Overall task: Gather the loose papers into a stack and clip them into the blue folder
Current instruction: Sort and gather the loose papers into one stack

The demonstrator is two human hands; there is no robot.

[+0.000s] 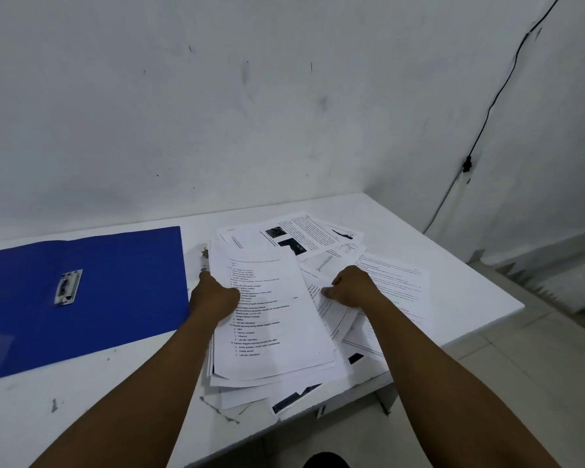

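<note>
A messy pile of printed white papers (277,319) covers the right half of the white table (108,383). My left hand (213,297) grips the left edge of the upper sheets, thumb on top. On the pile's right side, my right hand (350,287) pinches a few sheets between curled fingers. Left of the pile lies the blue folder (115,292), spread flat, with its metal clip (67,287) on the inner face. Some sheets hang over the table's front edge.
The table stands in a corner against white walls. A black cable (487,119) runs down the right wall. The table's right edge drops to a tiled floor (520,366). A dark shoe tip (325,461) shows at the bottom.
</note>
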